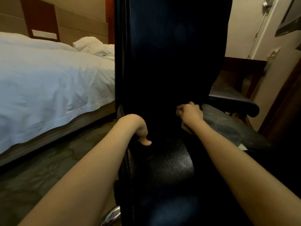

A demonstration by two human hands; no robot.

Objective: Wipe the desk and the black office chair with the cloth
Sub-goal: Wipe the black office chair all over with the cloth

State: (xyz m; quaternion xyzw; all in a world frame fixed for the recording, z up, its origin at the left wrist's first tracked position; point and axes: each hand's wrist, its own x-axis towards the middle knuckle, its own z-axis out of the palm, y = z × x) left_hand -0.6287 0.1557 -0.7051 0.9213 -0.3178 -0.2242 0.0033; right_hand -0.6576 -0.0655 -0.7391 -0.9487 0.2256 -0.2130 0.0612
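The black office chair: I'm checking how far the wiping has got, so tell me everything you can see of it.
The black office chair fills the middle of the view: glossy, leather-like, with a tall backrest, a stitched seam on its left edge, a padded armrest at right and a bit of chrome base below. The left hand grips its left edge; the right hand presses a cloth against its right side.

bed [48,75] close beside chair [162,62]

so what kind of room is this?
Most likely a hotel room: a bed made up with white linen against a padded headboard wall, a black office chair being wiped, and a dark wooden desk by the wall.
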